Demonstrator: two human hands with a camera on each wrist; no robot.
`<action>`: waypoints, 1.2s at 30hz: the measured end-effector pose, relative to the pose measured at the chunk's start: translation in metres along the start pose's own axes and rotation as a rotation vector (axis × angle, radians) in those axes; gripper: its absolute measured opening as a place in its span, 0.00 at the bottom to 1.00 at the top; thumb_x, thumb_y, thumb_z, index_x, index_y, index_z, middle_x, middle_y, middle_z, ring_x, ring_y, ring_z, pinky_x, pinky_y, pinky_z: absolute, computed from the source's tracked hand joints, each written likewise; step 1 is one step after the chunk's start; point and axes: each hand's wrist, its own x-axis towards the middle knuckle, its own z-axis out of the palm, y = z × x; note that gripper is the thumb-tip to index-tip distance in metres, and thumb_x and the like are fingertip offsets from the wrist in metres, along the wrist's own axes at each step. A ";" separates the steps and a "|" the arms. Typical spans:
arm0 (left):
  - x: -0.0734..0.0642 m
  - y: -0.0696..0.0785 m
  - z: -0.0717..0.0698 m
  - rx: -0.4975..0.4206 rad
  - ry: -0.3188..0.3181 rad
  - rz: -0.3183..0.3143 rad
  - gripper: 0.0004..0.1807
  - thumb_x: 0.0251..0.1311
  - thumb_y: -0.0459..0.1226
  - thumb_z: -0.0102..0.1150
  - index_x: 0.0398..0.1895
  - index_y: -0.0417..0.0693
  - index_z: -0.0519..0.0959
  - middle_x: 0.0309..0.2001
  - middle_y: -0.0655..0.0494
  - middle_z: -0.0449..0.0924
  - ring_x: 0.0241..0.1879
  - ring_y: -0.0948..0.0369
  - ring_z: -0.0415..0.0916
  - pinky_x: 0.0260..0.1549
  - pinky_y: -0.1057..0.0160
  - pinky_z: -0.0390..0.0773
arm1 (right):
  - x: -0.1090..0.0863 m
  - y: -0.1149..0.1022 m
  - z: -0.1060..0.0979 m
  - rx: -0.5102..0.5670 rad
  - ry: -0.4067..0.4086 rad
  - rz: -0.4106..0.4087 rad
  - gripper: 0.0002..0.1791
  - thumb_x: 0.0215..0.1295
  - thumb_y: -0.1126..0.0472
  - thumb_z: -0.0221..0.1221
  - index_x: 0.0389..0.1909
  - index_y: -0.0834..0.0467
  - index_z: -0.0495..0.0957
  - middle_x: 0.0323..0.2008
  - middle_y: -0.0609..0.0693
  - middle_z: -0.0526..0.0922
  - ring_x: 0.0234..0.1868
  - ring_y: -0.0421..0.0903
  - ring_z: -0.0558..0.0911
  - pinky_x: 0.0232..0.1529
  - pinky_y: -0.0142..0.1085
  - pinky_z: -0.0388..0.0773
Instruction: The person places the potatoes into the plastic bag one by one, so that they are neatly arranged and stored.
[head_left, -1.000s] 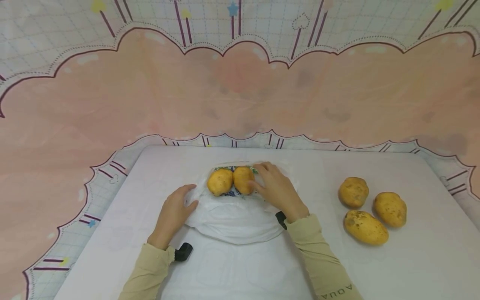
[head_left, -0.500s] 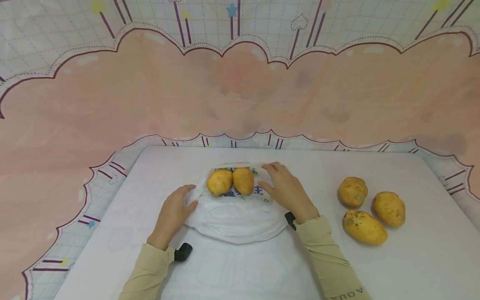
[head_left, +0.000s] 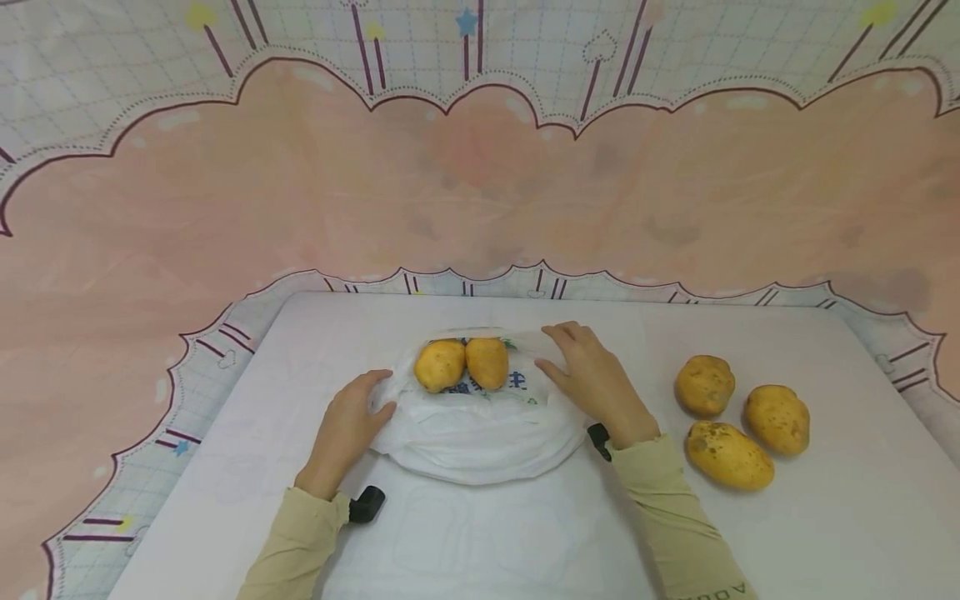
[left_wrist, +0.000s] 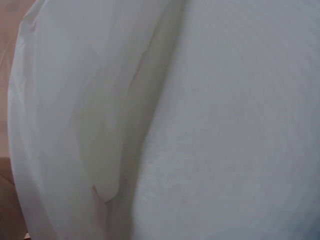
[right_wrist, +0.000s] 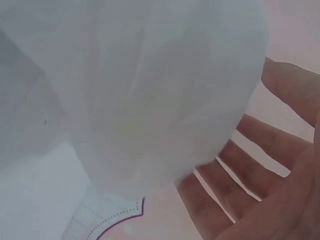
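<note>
Where the sleeves come in: I see a left sleeve [head_left: 292, 546] and a right sleeve [head_left: 682, 525], both beige, lettering on the right one cut off by the lower edge.
Wrists: a black piece [head_left: 367, 504] juts from the left cuff, a second black piece [head_left: 598, 442] from the right.
Table: the white tabletop [head_left: 450, 550] runs from my near edge to a straight far edge, faint marks showing on its front.
Left hand: the left hand [head_left: 341, 433] is wide, thumb and finger apart at the bag's left side.
Right hand: the right hand [head_left: 600, 383] is wide too; its wrist view shows the fingers spread at the bag's edge.
Bag: the white plastic bag [head_left: 472, 454] sits between the hands, blue and green print showing at its opening.
Potatoes: a left potato [head_left: 439, 365] and a right potato [head_left: 487, 363] lie touching in that opening.
Loose potatoes: one [head_left: 729, 455], another [head_left: 777, 418] and a third [head_left: 705, 385] cluster on the table, well right of the bag.
Room: beyond, I get a patterned cloth [head_left: 480, 192], peach with scalloped dark outlines, pale grid and stars above.
</note>
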 end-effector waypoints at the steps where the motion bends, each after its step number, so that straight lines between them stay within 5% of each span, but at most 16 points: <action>1: 0.000 0.000 0.000 0.001 -0.002 -0.001 0.27 0.60 0.31 0.65 0.63 0.37 0.73 0.63 0.37 0.74 0.65 0.40 0.69 0.64 0.41 0.70 | 0.000 0.001 -0.001 0.002 0.004 -0.001 0.29 0.70 0.50 0.60 0.66 0.61 0.71 0.62 0.60 0.74 0.62 0.57 0.74 0.60 0.53 0.77; 19: 0.001 0.001 -0.001 0.008 -0.006 -0.001 0.27 0.60 0.31 0.65 0.63 0.36 0.73 0.63 0.37 0.74 0.65 0.40 0.69 0.64 0.41 0.69 | -0.008 0.033 -0.018 0.024 0.023 0.028 0.26 0.71 0.55 0.59 0.64 0.64 0.71 0.63 0.62 0.73 0.64 0.60 0.70 0.61 0.57 0.74; 36: 0.000 0.001 -0.001 0.009 -0.002 0.003 0.27 0.60 0.31 0.65 0.63 0.36 0.73 0.63 0.37 0.75 0.65 0.40 0.69 0.64 0.41 0.70 | -0.020 0.059 -0.026 0.036 -0.054 0.124 0.28 0.72 0.56 0.57 0.67 0.65 0.67 0.65 0.66 0.67 0.66 0.64 0.65 0.65 0.61 0.68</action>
